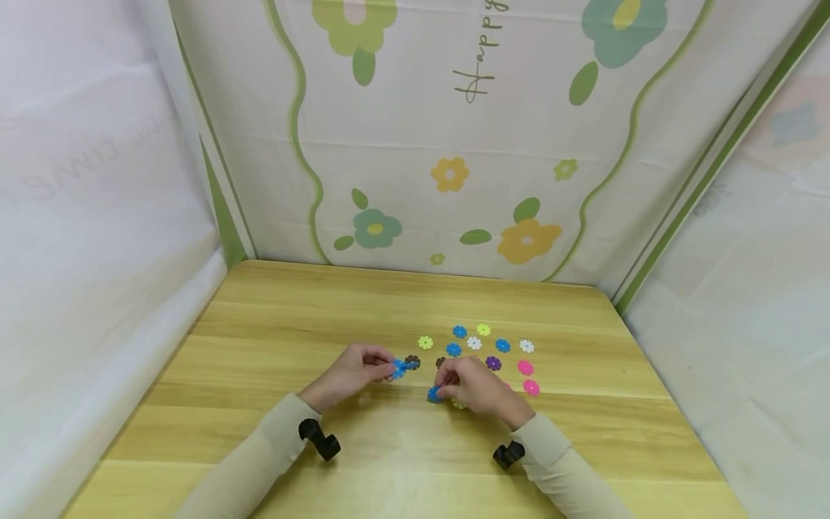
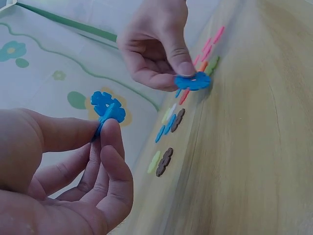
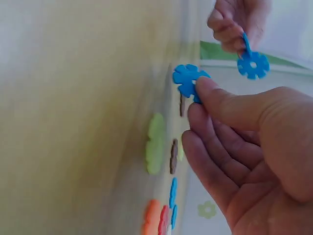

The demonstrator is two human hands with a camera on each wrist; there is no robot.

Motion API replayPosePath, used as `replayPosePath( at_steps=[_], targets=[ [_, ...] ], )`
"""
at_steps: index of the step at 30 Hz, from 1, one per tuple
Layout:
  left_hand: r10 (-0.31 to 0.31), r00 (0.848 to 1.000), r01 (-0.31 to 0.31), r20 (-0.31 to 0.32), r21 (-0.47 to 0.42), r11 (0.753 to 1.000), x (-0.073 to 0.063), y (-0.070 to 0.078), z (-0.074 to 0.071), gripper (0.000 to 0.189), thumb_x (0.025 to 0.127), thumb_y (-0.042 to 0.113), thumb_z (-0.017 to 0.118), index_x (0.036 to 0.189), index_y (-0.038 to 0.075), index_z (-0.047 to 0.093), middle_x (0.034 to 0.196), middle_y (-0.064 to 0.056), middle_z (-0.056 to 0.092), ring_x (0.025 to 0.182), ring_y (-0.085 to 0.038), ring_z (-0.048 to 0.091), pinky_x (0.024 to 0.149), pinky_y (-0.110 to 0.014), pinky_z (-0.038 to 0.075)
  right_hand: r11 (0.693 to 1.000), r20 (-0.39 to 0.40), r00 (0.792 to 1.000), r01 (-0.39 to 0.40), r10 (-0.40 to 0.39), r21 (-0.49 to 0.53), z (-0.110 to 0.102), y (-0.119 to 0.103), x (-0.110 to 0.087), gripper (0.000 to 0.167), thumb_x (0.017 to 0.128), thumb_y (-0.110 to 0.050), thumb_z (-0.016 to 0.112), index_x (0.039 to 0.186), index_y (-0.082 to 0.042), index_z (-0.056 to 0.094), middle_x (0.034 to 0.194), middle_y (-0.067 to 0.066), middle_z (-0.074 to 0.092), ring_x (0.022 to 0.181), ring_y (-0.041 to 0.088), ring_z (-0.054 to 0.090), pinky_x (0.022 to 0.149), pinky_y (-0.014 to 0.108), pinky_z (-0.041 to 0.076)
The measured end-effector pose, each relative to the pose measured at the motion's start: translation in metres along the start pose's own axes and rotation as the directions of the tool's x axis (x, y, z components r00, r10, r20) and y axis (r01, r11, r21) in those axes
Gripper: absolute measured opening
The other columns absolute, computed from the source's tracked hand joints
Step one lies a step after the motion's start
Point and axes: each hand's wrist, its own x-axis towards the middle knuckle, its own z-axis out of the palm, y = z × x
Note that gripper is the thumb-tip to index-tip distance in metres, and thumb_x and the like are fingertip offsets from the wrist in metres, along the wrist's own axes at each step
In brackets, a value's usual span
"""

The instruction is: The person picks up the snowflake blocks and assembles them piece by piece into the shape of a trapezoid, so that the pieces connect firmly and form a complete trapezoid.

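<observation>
Between thumb and fingers, my left hand (image 1: 357, 371) pinches two joined blue snowflake discs (image 2: 108, 108), one set crosswise into the other. My right hand (image 1: 472, 386) pinches a single blue snowflake disc (image 3: 188, 81) by its edge, thumb on its face. Both hands are raised over the table, apart from each other, the right one a little nearer the front. The left hand's discs overlap a brown disc (image 1: 413, 359) in the head view. Close by the right hand, a yellow-green disc (image 1: 459, 403) is partly hidden under its fingers.
Loose flower-shaped discs lie flat on the wooden table (image 1: 292, 310), mostly beyond and right of the right hand: blue (image 1: 460, 331), white (image 1: 527, 347), purple (image 1: 493, 363), pink (image 1: 531, 388) and yellow (image 1: 425, 342). Printed fabric walls (image 1: 402, 144) enclose the table at the back and sides.
</observation>
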Motion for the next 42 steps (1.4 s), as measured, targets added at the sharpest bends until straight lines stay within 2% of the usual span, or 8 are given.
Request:
replayPosePath(
  at_steps=[3, 9, 16, 19, 26, 33, 37, 42],
  targets=[
    [0.006, 1.0, -0.006, 0.004, -0.005, 1.0, 0.0, 0.0, 0.0, 0.02, 0.105, 0.017, 0.068, 0.118, 0.004, 0.074, 0.104, -0.01, 0.074, 0.102, -0.031, 0.072, 0.092, -0.045, 0.061, 0.994, -0.065, 0.996, -0.05, 0.057, 0.099, -0.005, 0.001, -0.002, 0.004, 0.097, -0.011, 0.077, 0.097, -0.012, 0.074, 0.092, -0.002, 0.073, 0.082, 0.012, 0.068, 0.073, 0.025, 0.06],
    [0.01, 1.0, -0.01, 0.016, -0.017, 1.0, 0.0, 0.0, 0.002, 0.019, 0.104, 0.015, 0.068, 0.118, 0.002, 0.073, 0.104, -0.01, 0.074, 0.102, -0.031, 0.072, 0.093, -0.045, 0.061, 0.95, -0.169, 0.975, -0.089, 0.144, 0.299, -0.009, 0.0, -0.002, 0.007, 0.098, -0.014, 0.077, 0.101, -0.009, 0.074, 0.096, 0.006, 0.074, 0.089, 0.027, 0.071, 0.078, 0.035, 0.063],
    [0.013, 1.0, -0.012, 0.015, -0.014, 1.0, -0.001, 0.003, 0.003, 0.019, 0.104, 0.014, 0.068, 0.118, 0.002, 0.073, 0.104, -0.009, 0.074, 0.097, -0.023, 0.072, 0.093, -0.045, 0.061, 0.892, -0.189, 0.956, -0.124, 0.226, 0.435, -0.012, -0.007, -0.001, 0.016, 0.096, -0.017, 0.08, 0.106, -0.005, 0.074, 0.099, 0.01, 0.075, 0.095, 0.041, 0.073, 0.085, 0.046, 0.063],
    [0.02, 1.0, -0.019, 0.016, -0.008, 1.0, -0.002, 0.004, 0.003, 0.019, 0.104, 0.014, 0.068, 0.118, 0.002, 0.073, 0.104, -0.009, 0.074, 0.096, -0.021, 0.072, 0.092, -0.045, 0.061, 0.88, -0.186, 0.953, -0.132, 0.239, 0.456, -0.013, -0.01, 0.001, 0.017, 0.095, -0.018, 0.08, 0.106, -0.007, 0.074, 0.099, 0.009, 0.075, 0.097, 0.043, 0.073, 0.087, 0.048, 0.063],
    [0.008, 1.0, -0.009, 0.022, 0.01, 1.0, -0.003, 0.005, 0.003, 0.019, 0.104, 0.018, 0.069, 0.118, 0.006, 0.074, 0.104, -0.008, 0.074, 0.103, -0.032, 0.071, 0.091, -0.043, 0.061, 0.887, -0.178, 0.96, -0.117, 0.216, 0.446, -0.01, -0.011, 0.006, 0.016, 0.096, -0.018, 0.079, 0.106, -0.006, 0.075, 0.098, 0.01, 0.076, 0.095, 0.043, 0.073, 0.085, 0.05, 0.062],
    [0.035, 0.999, -0.036, 0.033, 0.03, 0.999, -0.002, 0.003, 0.004, 0.02, 0.105, 0.018, 0.068, 0.118, 0.005, 0.073, 0.108, -0.011, 0.073, 0.101, -0.027, 0.072, 0.093, -0.046, 0.061, 0.893, -0.155, 0.969, -0.105, 0.19, 0.438, -0.006, -0.013, 0.011, 0.017, 0.096, -0.018, 0.079, 0.107, -0.006, 0.076, 0.099, 0.009, 0.076, 0.094, 0.043, 0.074, 0.084, 0.05, 0.063],
    [0.047, 0.999, -0.048, 0.013, 0.042, 0.998, -0.003, 0.003, 0.007, 0.018, 0.104, 0.017, 0.069, 0.116, 0.005, 0.074, 0.107, -0.011, 0.073, 0.099, -0.029, 0.072, 0.09, -0.045, 0.061, 0.889, -0.147, 0.971, -0.104, 0.188, 0.445, -0.005, -0.016, 0.013, 0.015, 0.097, -0.016, 0.079, 0.107, -0.006, 0.076, 0.098, 0.009, 0.077, 0.095, 0.045, 0.073, 0.084, 0.051, 0.063],
    [0.085, 0.996, -0.083, -0.025, 0.074, 0.994, -0.002, 0.007, 0.01, 0.016, 0.103, 0.016, 0.071, 0.112, 0.005, 0.078, 0.099, -0.011, 0.074, 0.094, -0.035, 0.072, 0.082, -0.043, 0.062, 0.895, -0.174, 0.967, -0.094, 0.187, 0.437, -0.003, -0.018, 0.016, 0.013, 0.096, -0.011, 0.077, 0.105, -0.002, 0.076, 0.096, 0.013, 0.076, 0.09, 0.042, 0.074, 0.081, 0.05, 0.064]
  ],
)
